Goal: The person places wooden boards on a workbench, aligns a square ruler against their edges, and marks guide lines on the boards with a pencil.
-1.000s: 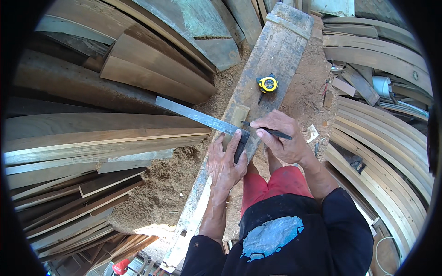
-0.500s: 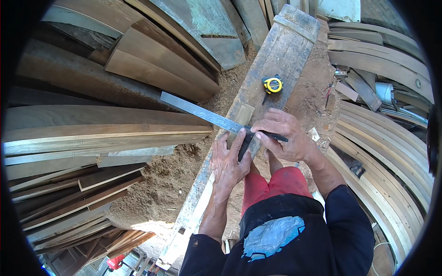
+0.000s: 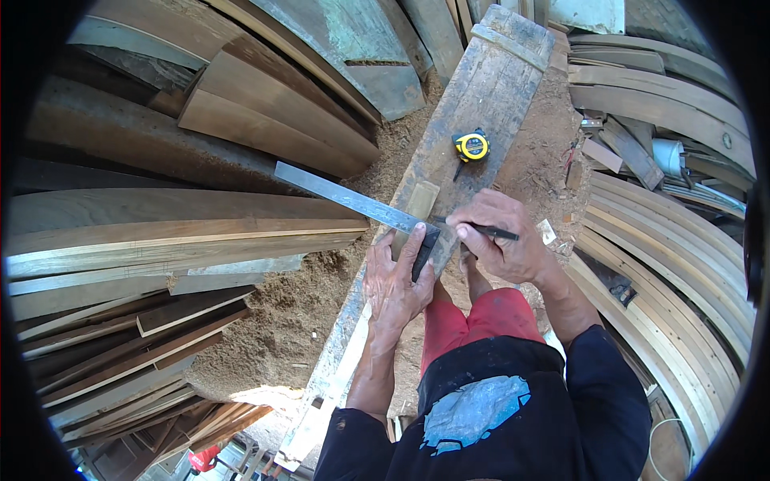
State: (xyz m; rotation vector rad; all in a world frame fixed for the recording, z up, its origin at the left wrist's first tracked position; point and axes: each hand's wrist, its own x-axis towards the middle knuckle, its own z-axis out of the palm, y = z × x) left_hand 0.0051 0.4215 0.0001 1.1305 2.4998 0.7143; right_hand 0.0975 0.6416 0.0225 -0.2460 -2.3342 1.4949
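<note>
My left hand (image 3: 393,280) presses a try square onto a narrow piece of wood (image 3: 423,199), thumb and fingers around its dark stock. The long steel blade of the try square (image 3: 341,195) reaches out past the bench to the left. Pinched in my right hand (image 3: 507,240) is a slim black pen (image 3: 499,232), its tip toward the square's corner. A yellow and black tape measure (image 3: 471,147) lies farther along the bench, beyond both hands. My fingers partly hide the wood piece.
The worn plank bench (image 3: 497,80) runs from far right to near left, with a crosswise batten at its far end. Stacked boards (image 3: 184,216) crowd the left side. Long curved planks (image 3: 658,264) lie on the right. Sawdust (image 3: 277,321) covers the ground.
My right hand has shifted slightly to the right with the pen, drawing it away from the square's corner. My left hand and the try square stay nearly in place.
</note>
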